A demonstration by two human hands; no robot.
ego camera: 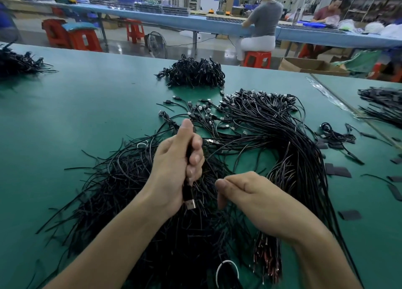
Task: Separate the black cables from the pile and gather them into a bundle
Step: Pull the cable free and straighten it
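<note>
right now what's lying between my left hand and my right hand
Head view: loose black cables fill the gap between the left hand and the right hand, lying on the green table.

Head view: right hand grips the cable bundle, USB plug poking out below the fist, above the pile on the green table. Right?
No. It is the left hand that grips the cable bundle; the right hand sits beside it. The head view shows this. The rest holds: USB plug below the fist, above the pile on the green table.
</note>
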